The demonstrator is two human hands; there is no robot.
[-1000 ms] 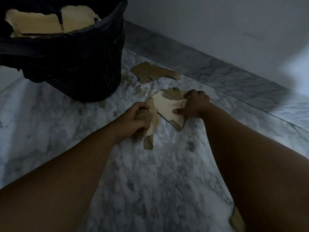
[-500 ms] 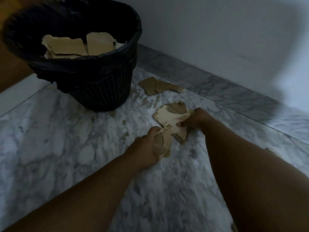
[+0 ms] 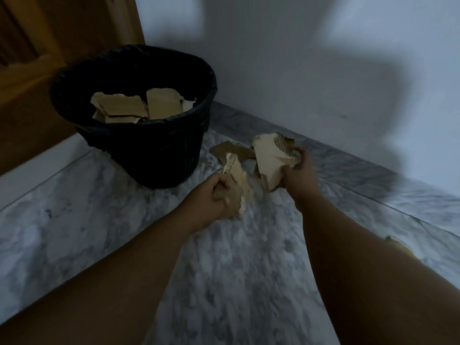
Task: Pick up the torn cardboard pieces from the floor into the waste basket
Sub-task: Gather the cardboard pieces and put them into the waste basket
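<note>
My left hand (image 3: 219,197) grips a crumpled bunch of torn cardboard pieces (image 3: 236,173), held just above the marble floor. My right hand (image 3: 297,170) grips a larger pale cardboard piece (image 3: 270,158), lifted off the floor. Both hands are to the right of the black waste basket (image 3: 149,150), which has several cardboard pieces (image 3: 139,108) lying inside. More brown torn cardboard (image 3: 229,149) lies flat on the floor between the basket and my right hand.
A grey wall (image 3: 298,70) with a marble skirting (image 3: 373,175) runs behind. A wooden door (image 3: 37,58) stands at the left behind the basket. A small cardboard scrap (image 3: 398,247) lies on the floor by my right forearm.
Both hands have lifted their cardboard off the floor and drawn apart. The view has tilted up, showing more of the basket and wall.
</note>
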